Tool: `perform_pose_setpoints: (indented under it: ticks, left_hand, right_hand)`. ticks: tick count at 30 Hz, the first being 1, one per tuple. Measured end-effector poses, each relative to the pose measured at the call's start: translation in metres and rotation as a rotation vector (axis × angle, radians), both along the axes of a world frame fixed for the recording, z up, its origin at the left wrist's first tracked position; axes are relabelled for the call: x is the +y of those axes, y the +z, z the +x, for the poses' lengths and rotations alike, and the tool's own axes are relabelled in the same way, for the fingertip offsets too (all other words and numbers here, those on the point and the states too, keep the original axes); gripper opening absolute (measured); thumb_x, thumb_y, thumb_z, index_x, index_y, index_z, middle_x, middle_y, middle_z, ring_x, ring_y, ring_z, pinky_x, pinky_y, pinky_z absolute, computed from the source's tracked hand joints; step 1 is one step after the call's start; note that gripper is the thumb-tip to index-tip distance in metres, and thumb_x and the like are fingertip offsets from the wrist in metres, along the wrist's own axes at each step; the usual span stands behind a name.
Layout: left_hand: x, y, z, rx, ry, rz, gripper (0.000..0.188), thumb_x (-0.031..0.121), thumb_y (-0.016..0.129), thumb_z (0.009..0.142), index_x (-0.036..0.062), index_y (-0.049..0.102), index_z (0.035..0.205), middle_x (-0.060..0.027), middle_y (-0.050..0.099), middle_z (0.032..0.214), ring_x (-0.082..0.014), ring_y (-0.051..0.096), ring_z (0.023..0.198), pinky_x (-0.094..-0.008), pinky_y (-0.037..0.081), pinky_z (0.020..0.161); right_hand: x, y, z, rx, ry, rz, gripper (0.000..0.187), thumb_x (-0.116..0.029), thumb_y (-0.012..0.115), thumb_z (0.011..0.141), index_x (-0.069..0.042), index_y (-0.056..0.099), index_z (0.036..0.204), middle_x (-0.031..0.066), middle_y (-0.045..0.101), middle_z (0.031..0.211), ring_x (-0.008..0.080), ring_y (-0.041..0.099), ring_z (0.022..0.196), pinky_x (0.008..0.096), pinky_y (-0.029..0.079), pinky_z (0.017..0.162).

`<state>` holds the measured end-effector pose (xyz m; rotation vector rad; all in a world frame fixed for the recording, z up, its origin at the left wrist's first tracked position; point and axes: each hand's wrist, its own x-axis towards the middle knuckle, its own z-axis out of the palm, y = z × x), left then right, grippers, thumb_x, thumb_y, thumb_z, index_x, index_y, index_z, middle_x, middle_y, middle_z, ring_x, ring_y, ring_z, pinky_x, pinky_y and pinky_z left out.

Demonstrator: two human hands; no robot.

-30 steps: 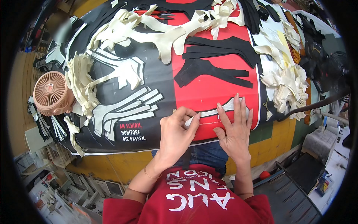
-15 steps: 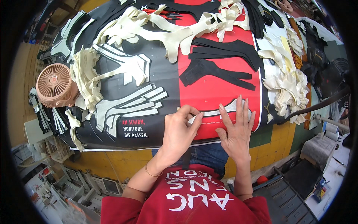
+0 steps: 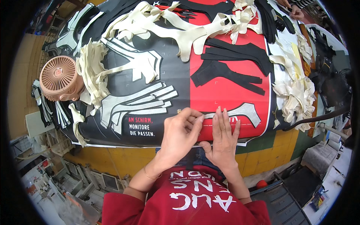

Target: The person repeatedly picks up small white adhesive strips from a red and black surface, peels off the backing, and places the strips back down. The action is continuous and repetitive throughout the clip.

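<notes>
In front of me on the red half of the mat (image 3: pixel 208 90) lies a pale grey-white cut fabric piece (image 3: pixel 246 111), narrow at its left and broad at its right end. My left hand (image 3: pixel 180 131) pinches the narrow end between thumb and fingertips. Flat across its middle rests my right hand (image 3: pixel 224 137), fingers stretched out and thumb apart, hiding part of the strip. The broad end shows beyond the fingers. Left of my hands is a fanned stack of similar pale pieces (image 3: pixel 140 103). Two lots of black fabric pieces (image 3: pixel 227 75) lie farther off.
An orange-pink fan (image 3: pixel 60 78) stands at the left beside bunched cream fabric strips (image 3: pixel 91 71). More white pieces (image 3: pixel 140 63) and draped cream fabric (image 3: pixel 187 37) lie toward the back. Cream scraps (image 3: pixel 294 93) heap up at the right. Another person's hand (image 3: pixel 297 12) shows far right.
My right hand has slid left along the fabric piece, closer to my left hand, uncovering the broad right end. My left hand keeps its pinch. The whole view has shifted slightly.
</notes>
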<state>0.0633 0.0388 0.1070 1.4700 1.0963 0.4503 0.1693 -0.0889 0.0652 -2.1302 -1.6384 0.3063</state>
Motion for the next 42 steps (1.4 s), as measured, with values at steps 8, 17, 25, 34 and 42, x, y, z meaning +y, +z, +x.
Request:
perform_pose_setpoints:
  ticks: [8, 17, 25, 34, 42]
  left_hand:
    - [0.003, 0.001, -0.006, 0.071, 0.052, -0.043, 0.013, 0.007, 0.071, 0.090, -0.0058, 0.068, 0.089, -0.0108, 0.070, 0.067, -0.0095, 0.068, 0.059, -0.0225, 0.052, 0.053]
    - [0.000, -0.001, -0.003, 0.069, 0.049, 0.100, 0.011, 0.005, 0.070, 0.089, -0.0057, 0.066, 0.087, -0.0112, 0.069, 0.065, -0.0127, 0.069, 0.058, -0.0244, 0.052, 0.052]
    - [-0.001, -0.001, -0.004, 0.093, 0.044, 0.086, 0.010, 0.003, 0.071, 0.089, -0.0068, 0.067, 0.088, -0.0102, 0.070, 0.070, -0.0069, 0.065, 0.059, -0.0221, 0.051, 0.052]
    - [0.003, -0.004, -0.016, 0.181, 0.037, 0.266, 0.009, 0.002, 0.071, 0.089, -0.0054, 0.066, 0.088, -0.0078, 0.065, 0.062, -0.0079, 0.061, 0.050, -0.0225, 0.046, 0.047]
    - [-0.008, -0.009, -0.026, 0.200, -0.066, 0.722, 0.033, -0.002, 0.073, 0.078, 0.0071, 0.071, 0.110, -0.0154, 0.063, 0.114, -0.0298, 0.066, 0.087, -0.0356, 0.053, 0.068]
  right_hand:
    - [0.001, 0.003, 0.000, -0.065, 0.028, -0.071, 0.074, -0.058, 0.041, 0.100, -0.003, 0.038, 0.150, 0.0187, 0.037, 0.157, 0.0337, 0.029, 0.148, 0.0570, 0.004, 0.120]
    - [0.004, 0.007, -0.003, -0.094, 0.010, -0.092, 0.065, -0.056, 0.045, 0.098, -0.013, 0.046, 0.148, 0.0183, 0.037, 0.157, 0.0335, 0.031, 0.148, 0.0581, 0.007, 0.119]
    - [0.007, 0.010, -0.005, -0.109, -0.010, -0.098, 0.063, -0.053, 0.051, 0.097, -0.014, 0.050, 0.146, 0.0180, 0.038, 0.156, 0.0341, 0.031, 0.147, 0.0598, 0.009, 0.118]
    - [0.008, 0.008, -0.007, -0.166, -0.012, -0.079, 0.060, -0.052, 0.047, 0.099, -0.012, 0.051, 0.144, 0.0181, 0.038, 0.156, 0.0360, 0.030, 0.147, 0.0611, 0.011, 0.118]
    - [0.008, 0.004, -0.009, -0.172, -0.022, -0.077, 0.059, -0.051, 0.047, 0.100, -0.012, 0.052, 0.144, 0.0183, 0.036, 0.157, 0.0363, 0.029, 0.147, 0.0621, 0.010, 0.118]
